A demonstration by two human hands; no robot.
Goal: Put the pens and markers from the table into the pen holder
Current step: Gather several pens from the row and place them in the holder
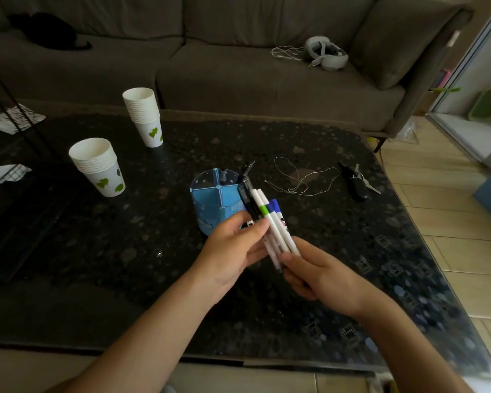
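Both hands hold one bundle of pens and markers above the desk.

Left hand fingers pinch the bundle mid-length; right hand fingers clench its lower ends. Bundle tilts up and away from the fingertips: white markers, one with a green band, a blue-capped marker, black pens. Blue pen holder stands on the desk just beyond the left fingers, partly behind the bundle, a pen already in it. Keys and string lie well beyond the right fingers.

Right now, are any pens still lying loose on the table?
No, the pens are bunched in the left hand and right hand above the table, by the blue holder.
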